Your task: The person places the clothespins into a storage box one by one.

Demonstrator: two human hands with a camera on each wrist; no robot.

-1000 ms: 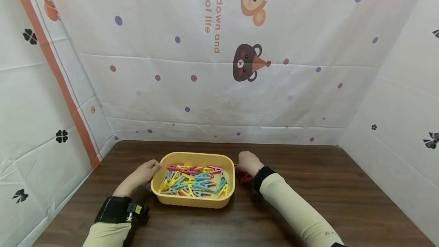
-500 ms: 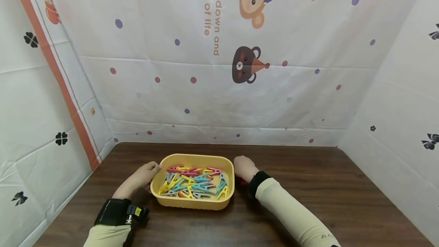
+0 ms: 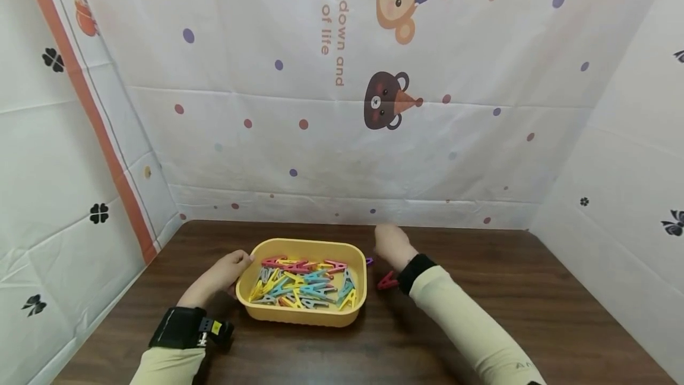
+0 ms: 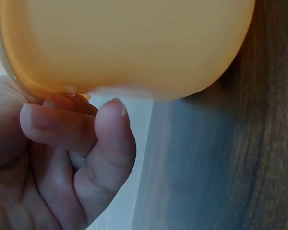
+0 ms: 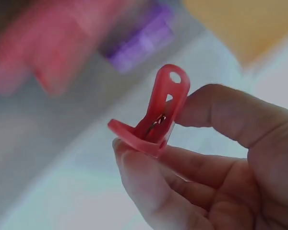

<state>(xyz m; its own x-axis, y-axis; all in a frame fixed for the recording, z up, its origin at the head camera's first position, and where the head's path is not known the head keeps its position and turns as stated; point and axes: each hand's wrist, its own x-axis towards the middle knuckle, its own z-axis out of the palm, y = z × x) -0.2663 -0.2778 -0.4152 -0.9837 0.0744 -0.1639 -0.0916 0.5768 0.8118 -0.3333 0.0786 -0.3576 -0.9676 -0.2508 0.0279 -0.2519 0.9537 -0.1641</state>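
My left hand [image 3: 224, 269] grips the left rim of a yellow plastic basin [image 3: 301, 315]; its curled fingers show against the wall in the left wrist view. Inside lie several clothespins [image 3: 315, 287] in red, yellow, blue and grey. Right of the basin and a little above the table, my right hand [image 3: 393, 246] pinches a red clothespin [image 5: 175, 98] between thumb and fingers. In the head view that clothespin is hidden by the hand. On the table below are another red clothespin [image 3: 387, 280] and a purple one [image 3: 369, 261], both blurred in the right wrist view.
The dark brown wooden table [image 3: 481, 314] runs back to a white printed curtain [image 3: 320, 147]. More white cloth hangs at the left and right sides. The purple clothespin lies close to the basin's right wall.
My right hand came left to the basin's right rim, then moved back right and farther away, uncovering the red clothespin on the table. My left hand and the basin stay in place.
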